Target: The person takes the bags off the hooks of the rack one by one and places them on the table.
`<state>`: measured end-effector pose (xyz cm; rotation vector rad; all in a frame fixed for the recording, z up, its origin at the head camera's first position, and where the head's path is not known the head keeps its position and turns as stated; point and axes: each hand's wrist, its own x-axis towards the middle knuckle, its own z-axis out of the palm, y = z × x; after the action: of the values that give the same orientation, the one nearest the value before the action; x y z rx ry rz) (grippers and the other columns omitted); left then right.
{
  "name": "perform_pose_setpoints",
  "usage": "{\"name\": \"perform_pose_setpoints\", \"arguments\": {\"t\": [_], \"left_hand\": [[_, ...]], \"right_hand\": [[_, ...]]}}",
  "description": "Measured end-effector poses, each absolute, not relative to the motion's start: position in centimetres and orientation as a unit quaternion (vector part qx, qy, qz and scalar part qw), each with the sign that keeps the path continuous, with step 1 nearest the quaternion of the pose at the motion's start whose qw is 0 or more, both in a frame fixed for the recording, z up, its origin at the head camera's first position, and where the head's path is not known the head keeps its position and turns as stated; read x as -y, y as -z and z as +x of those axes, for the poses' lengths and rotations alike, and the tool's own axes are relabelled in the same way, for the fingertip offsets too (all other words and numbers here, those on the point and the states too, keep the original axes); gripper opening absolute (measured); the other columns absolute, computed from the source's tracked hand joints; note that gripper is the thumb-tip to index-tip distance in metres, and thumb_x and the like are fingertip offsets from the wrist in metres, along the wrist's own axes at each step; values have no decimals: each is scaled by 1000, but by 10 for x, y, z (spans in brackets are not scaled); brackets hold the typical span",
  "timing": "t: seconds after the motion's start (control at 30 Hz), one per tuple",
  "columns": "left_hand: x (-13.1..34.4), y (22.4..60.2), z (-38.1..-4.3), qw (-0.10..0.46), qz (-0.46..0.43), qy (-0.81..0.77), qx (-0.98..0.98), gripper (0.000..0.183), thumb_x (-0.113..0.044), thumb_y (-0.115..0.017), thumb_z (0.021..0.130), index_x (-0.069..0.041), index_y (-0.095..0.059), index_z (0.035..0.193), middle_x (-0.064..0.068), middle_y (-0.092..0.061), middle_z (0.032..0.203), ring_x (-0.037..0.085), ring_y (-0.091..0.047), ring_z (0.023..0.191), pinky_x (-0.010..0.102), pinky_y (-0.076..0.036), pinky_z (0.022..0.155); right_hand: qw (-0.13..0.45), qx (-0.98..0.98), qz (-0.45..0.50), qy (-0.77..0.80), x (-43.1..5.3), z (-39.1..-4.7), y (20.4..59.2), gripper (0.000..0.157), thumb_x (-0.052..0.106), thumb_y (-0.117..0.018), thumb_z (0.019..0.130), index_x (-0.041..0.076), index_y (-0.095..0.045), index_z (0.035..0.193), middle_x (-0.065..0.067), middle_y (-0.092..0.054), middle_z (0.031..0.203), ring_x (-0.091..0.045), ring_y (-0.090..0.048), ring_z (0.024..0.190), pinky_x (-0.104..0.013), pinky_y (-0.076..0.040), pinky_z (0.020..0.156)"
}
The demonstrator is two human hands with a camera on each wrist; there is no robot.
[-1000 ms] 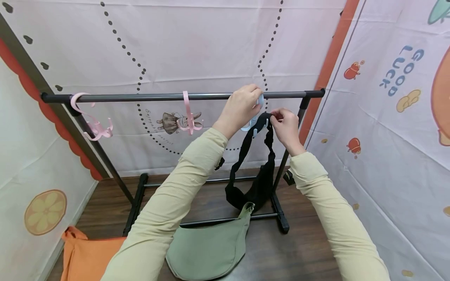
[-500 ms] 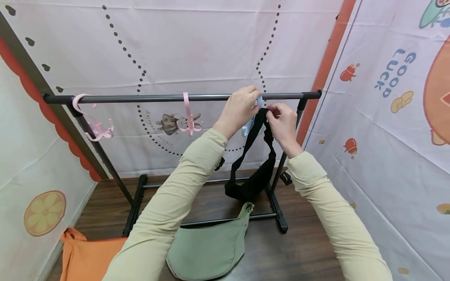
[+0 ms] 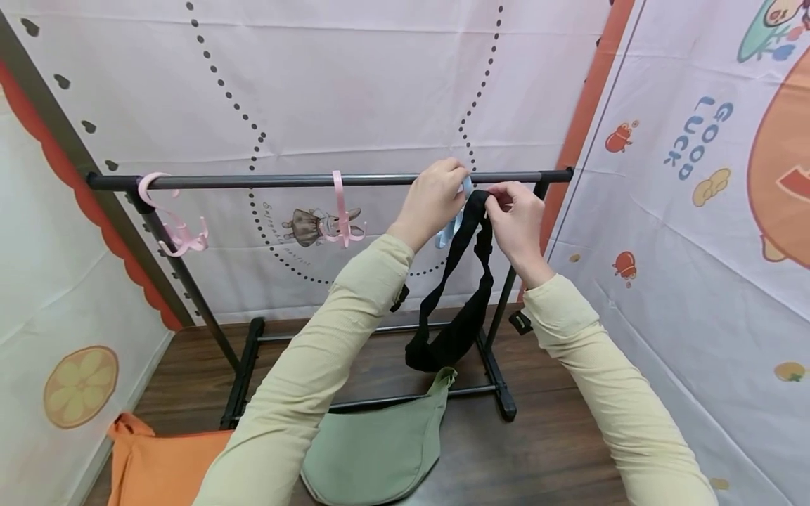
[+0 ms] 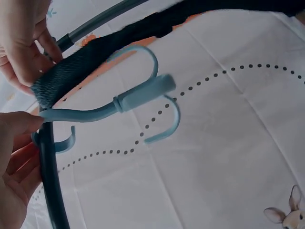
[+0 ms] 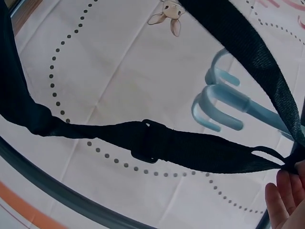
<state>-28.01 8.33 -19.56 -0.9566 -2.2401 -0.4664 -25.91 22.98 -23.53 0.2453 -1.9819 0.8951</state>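
Note:
My left hand grips the light-blue multi-prong hook by its neck, right at the black rail. Just to its right, my right hand pinches the top of a black strap between thumb and fingers. This strap belongs to a black bag, which hangs below in a long loop. In the left wrist view the strap passes above the hook, close to its upper prong. A slider buckle sits partway down one strap side.
Two pink hooks, one in the middle and one at the left, hang on the rail. A green bag and an orange bag lie low in front. Printed white cloth stands behind and at both sides.
My right hand has lifted the strap higher, nearer the rail. Blue prong tips that showed in front of the strap are now behind it. My left hand keeps its grip on the hook.

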Motion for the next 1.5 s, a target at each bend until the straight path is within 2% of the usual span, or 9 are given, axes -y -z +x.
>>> {"name": "perform_pose_setpoints", "arguments": {"t": [0.23, 0.33, 0.5, 0.67, 0.87, 1.07, 1.17, 1.33, 1.5], "left_hand": [[-78, 214, -273, 405, -367, 216, 809, 23, -7, -55, 86, 0, -64, 107, 12, -59, 118, 23, -56, 109, 27, -46, 94], [-68, 225, -265, 436, -373, 246, 781, 22, -5, -56, 85, 2, -65, 104, 13, -61, 114, 24, -58, 104, 27, -47, 91], [-47, 257, -251, 434, -383, 302, 757, 23, -4, -60, 82, 3, -64, 104, 15, -63, 110, 25, -60, 103, 28, -46, 93], [-29, 304, -236, 391, -377, 354, 761, 30, -9, -67, 79, 3, -62, 106, 15, -65, 106, 25, -61, 100, 31, -48, 91], [-19, 365, -216, 303, -352, 385, 798, 44, -23, -74, 75, 0, -60, 111, 12, -65, 103, 21, -62, 89, 31, -53, 76], [-16, 410, -203, 220, -293, 400, 840, 58, -29, -75, 73, -3, -55, 122, 11, -62, 111, 21, -61, 94, 33, -52, 75], [-16, 426, -199, 188, -262, 403, 856, 61, -27, -76, 73, -3, -53, 124, 11, -61, 111, 20, -60, 84, 31, -51, 68], [-14, 445, -195, 139, -226, 422, 867, 54, -19, -75, 73, -5, -54, 122, 9, -61, 107, 21, -61, 84, 31, -52, 69], [-13, 453, -195, 127, -212, 477, 843, 33, -7, -73, 74, -6, -61, 104, 8, -63, 97, 21, -62, 91, 29, -55, 75]], "right_hand": [[468, 800, 113, -358, -229, -249, 232, 15, 1, -55, 83, -4, -68, 86, -14, -65, 82, -19, -62, 70, -8, -43, 63], [470, 801, 122, -351, -229, -247, 229, 15, 1, -54, 83, -4, -68, 86, -14, -64, 83, -18, -61, 71, -17, -50, 66], [474, 803, 134, -336, -227, -243, 221, 16, 2, -53, 86, -4, -68, 88, -15, -63, 86, -18, -58, 73, -32, -54, 69], [472, 808, 139, -323, -225, -241, 216, 17, 3, -53, 87, -4, -68, 90, -15, -63, 87, -18, -57, 74, -32, -54, 71], [474, 809, 141, -316, -224, -238, 213, 16, 3, -54, 87, -4, -68, 91, -15, -64, 87, -19, -58, 75, -32, -54, 71], [476, 808, 143, -317, -223, -236, 213, 17, 4, -53, 87, -4, -68, 91, -15, -63, 86, -18, -57, 75, -32, -54, 71], [479, 806, 144, -317, -223, -234, 213, 17, 3, -53, 87, -4, -68, 90, -14, -64, 86, -18, -57, 74, -32, -54, 71], [482, 802, 149, -320, -221, -231, 213, 16, 1, -53, 87, -4, -68, 90, -15, -64, 86, -18, -58, 74, -32, -54, 71], [484, 800, 151, -321, -220, -226, 213, 16, 2, -54, 87, -4, -68, 90, -15, -64, 86, -19, -58, 75, -32, -55, 72]]}}
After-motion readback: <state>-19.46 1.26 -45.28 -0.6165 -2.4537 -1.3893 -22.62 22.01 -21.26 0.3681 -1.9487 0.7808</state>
